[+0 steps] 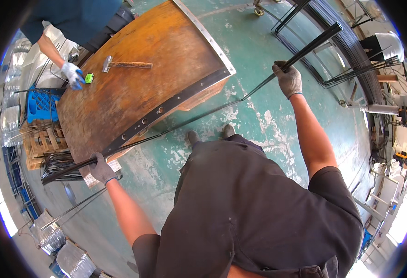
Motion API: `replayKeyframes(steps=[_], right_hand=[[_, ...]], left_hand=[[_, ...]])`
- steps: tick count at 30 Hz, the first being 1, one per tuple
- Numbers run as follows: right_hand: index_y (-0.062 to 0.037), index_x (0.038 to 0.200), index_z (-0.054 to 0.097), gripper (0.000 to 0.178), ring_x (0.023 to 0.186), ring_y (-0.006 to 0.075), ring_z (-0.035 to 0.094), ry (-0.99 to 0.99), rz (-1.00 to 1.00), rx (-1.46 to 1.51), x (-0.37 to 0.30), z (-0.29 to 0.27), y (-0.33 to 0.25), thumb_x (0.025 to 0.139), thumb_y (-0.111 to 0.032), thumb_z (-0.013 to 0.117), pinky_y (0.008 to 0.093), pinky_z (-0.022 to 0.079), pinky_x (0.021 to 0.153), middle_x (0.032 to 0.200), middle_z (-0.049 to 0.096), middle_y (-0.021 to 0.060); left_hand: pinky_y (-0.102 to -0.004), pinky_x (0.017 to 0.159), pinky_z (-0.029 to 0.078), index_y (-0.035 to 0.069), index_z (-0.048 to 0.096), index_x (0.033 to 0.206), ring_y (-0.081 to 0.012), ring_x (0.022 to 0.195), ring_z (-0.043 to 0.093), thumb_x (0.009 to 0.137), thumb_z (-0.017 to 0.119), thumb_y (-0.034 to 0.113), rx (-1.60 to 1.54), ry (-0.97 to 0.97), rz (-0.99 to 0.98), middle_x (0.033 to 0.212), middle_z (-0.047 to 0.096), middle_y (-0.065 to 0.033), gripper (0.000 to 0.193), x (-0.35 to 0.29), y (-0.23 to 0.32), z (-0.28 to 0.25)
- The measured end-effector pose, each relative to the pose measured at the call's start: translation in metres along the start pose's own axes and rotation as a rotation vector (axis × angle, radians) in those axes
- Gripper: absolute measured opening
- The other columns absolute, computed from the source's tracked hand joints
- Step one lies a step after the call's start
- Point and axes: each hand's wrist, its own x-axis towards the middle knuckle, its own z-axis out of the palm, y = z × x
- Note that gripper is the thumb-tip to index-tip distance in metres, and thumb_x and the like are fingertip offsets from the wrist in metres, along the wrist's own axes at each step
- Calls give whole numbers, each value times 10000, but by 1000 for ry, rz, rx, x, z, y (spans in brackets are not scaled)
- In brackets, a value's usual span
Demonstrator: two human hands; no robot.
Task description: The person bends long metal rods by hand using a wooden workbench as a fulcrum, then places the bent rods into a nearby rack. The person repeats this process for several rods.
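Note:
A bundle of long, thin dark metal rods (313,44) stretches across in front of me, slanting from low at the left to high at the right. My right hand (288,80), in a grey knit glove, is closed round the rods near their right end. Toward the left end, beside the workbench corner, my gloved left hand (102,170) is wrapped round the same bundle. Between my hands the rods pass along the near edge of the workbench (166,55), whose brown top has a dark metal edging strip. Whether they rest on that strip I cannot tell.
A hammer (131,65) and a green tape measure (89,78) lie on the bench. Across it stands a co-worker, whose gloved hand (74,76) is near the tape. A blue crate (41,105) sits on a wooden pallet (39,139). Racked dark rods (347,51) occupy the right side.

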Motion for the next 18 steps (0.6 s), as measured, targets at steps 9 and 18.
replayKeyframes(steps=[9,18], right_hand=[[-59,1337,704,468,1109,215,754,24,-19,151,5,-5,18,926,-252,818,344,576,970,1205,790,119],[-47,1277,714,443,977,191,757,95,-28,155,-9,-13,21,893,-231,838,329,575,907,1051,795,117]], left_hand=[[-360,999,508,-68,711,1187,-210,1060,667,955,796,167,-115,-44,-71,1162,734,-88,341,23,-34,11],[-359,956,532,-111,694,1134,-216,1007,673,946,768,121,-49,-13,-56,1142,740,-111,308,21,-37,19]])
